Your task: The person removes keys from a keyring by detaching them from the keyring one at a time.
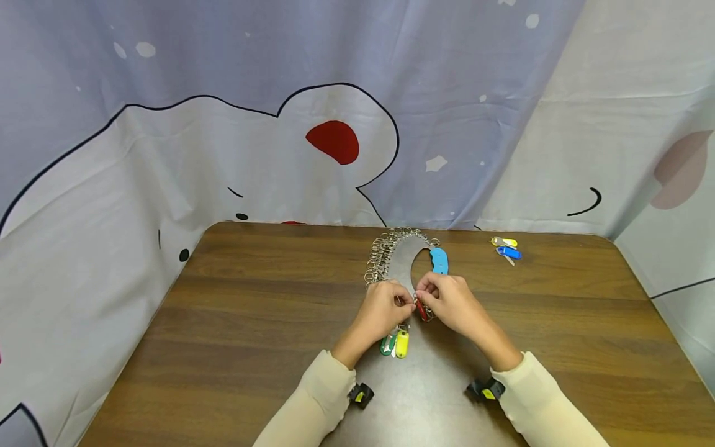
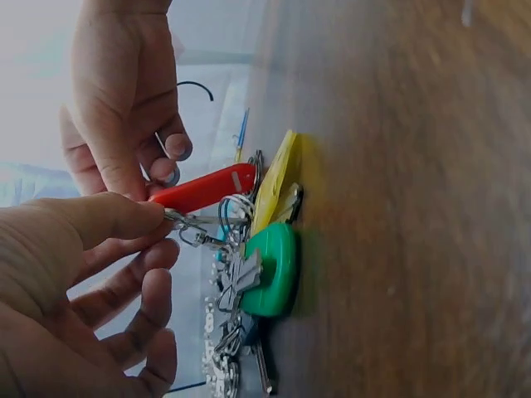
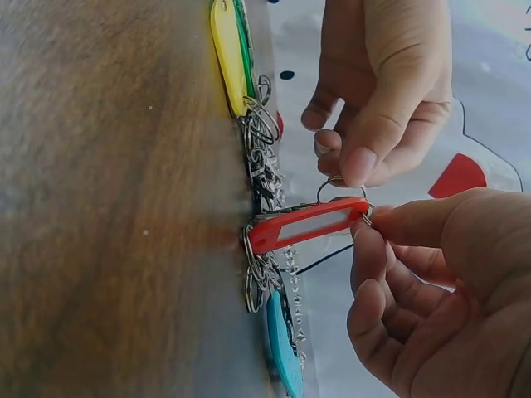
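Observation:
A curved metal plate (image 1: pixel 403 256) with a blue handle (image 1: pixel 439 261) lies on the table, many small rings (image 1: pixel 377 261) hanging along its outer edge. Over its near end, my left hand (image 1: pixel 385 305) pinches a thin metal ring (image 3: pixel 325 191) between thumb and forefinger. My right hand (image 1: pixel 451 299) holds a red key tag (image 3: pixel 311 225) by its ring end, thumb against forefinger. The two hands' fingertips are close together. Left of the red tag, a green key tag (image 2: pixel 274 269) and a yellow key tag (image 1: pixel 402 344) hang at the plate's near end, with small keys among them.
At the back right of the brown table (image 1: pixel 251 323) lie a blue key tag (image 1: pixel 509 252) and another yellow key tag (image 1: pixel 509 243), each with a key. A printed curtain (image 1: pixel 251 167) stands right behind the table's far edge.

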Tool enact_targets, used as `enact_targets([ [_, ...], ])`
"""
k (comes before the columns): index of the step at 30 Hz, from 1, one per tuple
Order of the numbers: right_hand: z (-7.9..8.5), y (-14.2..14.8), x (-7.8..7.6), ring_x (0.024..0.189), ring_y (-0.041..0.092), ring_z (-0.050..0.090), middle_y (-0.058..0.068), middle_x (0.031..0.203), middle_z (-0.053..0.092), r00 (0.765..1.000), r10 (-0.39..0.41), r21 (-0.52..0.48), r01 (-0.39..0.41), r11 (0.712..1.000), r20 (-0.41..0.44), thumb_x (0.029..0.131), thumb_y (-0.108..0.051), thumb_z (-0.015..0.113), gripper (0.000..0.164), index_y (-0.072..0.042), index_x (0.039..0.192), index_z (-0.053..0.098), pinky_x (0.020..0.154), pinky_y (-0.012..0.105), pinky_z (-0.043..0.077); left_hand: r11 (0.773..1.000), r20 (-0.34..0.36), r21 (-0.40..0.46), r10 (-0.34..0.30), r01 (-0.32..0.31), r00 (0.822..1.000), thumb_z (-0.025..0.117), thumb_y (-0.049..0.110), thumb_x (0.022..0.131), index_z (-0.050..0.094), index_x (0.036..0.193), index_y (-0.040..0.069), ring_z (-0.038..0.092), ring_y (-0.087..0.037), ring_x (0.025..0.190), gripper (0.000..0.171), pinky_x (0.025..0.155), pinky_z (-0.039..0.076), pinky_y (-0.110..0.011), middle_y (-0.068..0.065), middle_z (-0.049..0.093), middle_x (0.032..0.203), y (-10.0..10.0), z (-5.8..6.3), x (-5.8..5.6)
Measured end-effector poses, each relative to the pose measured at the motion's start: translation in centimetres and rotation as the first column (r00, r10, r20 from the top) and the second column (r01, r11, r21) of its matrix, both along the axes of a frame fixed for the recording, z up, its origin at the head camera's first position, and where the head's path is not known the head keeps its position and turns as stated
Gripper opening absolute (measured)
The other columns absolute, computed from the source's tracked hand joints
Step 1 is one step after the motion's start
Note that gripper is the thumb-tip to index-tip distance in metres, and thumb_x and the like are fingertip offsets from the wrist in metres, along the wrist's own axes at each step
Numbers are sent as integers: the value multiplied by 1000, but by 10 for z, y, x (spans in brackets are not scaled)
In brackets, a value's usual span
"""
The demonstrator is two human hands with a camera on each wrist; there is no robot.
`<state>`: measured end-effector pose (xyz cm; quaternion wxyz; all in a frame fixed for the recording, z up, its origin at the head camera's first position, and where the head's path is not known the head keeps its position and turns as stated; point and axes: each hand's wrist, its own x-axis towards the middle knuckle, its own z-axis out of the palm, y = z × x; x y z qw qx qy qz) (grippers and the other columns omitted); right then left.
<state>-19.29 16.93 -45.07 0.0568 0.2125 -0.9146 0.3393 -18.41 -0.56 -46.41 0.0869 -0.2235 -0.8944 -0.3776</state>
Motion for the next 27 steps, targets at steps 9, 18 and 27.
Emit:
enact_targets([
  [9, 1, -2, 0, 63, 8, 62, -3, 69, 68, 1000, -10, -4, 10, 1000, -9, 86, -10, 70, 9, -13, 79, 65, 56, 30, 55, 999, 1, -44, 18, -18, 1000, 76, 18, 78, 75, 67, 16, 57, -8, 66, 11, 66, 47, -27, 7, 68, 70, 2, 1, 0],
  [18, 2, -1, 1, 62, 7, 61, -4, 69, 68, 1000, -14, 1, 14, 1000, 6, 87, -11, 69, 9, -14, 80, 65, 56, 29, 54, 995, 81, 78, 50, -56, 995, 71, 11, 77, 73, 66, 14, 51, -6, 57, 11, 57, 44, -22, 4, 65, 65, 3, 0, -1],
  [27, 2, 1, -1, 63, 9, 60, -1, 70, 68, 1000, -30, 4, 30, 1000, 4, 86, -11, 70, 7, -13, 80, 66, 57, 30, 53, 1000, -17, 8, -22, 22, 1000, 75, 9, 73, 75, 67, 15, 58, -10, 63, 9, 60, 46, -21, 5, 69, 70, 0, -4, -5],
])
